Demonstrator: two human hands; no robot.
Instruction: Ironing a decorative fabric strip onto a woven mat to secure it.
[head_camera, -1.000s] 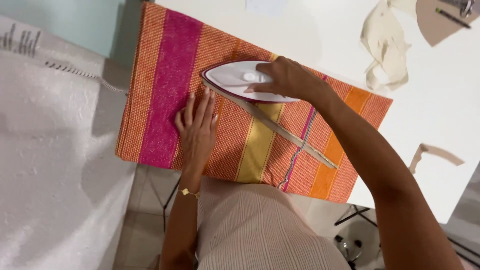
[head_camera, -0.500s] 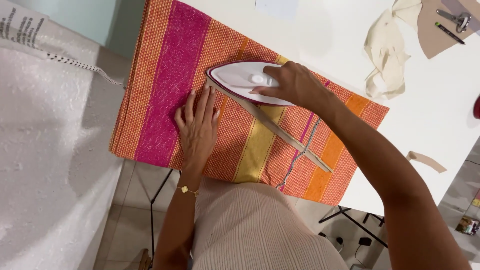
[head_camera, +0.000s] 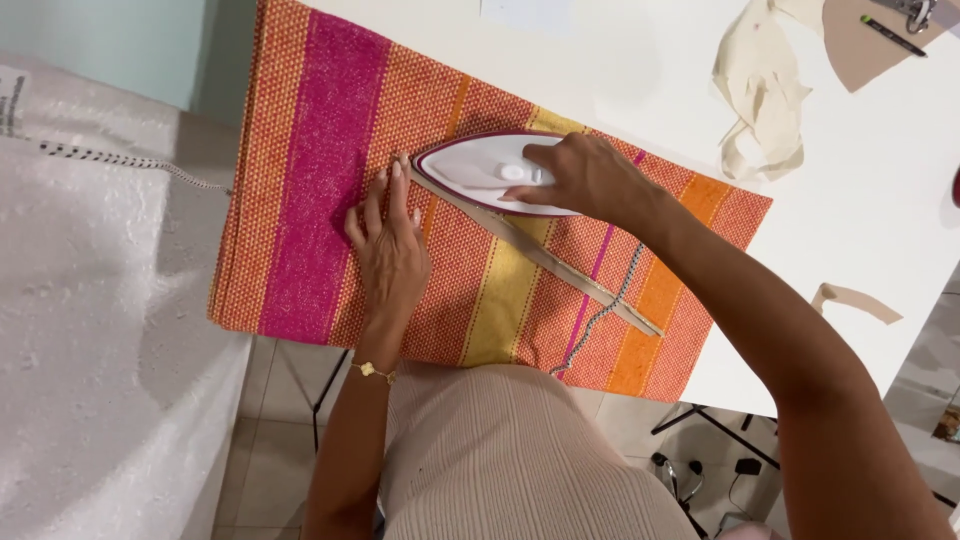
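A striped orange, pink and yellow woven cloth lies flat on a white table. My right hand grips a white iron with a dark red rim, resting on the cloth. A narrow beige fabric strip runs diagonally from under the iron toward the lower right. My left hand lies flat on the cloth just left of the iron's tip, fingers spread, pressing the strip's end. A gold bracelet sits on that wrist.
Cream fabric scraps and a tan paper piece with a pen lie at the table's far right. A small beige scrap sits near the right edge. A white textured sheet fills the left. Tiled floor below.
The iron and my right hand stay at the upper end of the strip while the view shifts slightly. My left hand remains flat beside the iron's tip.
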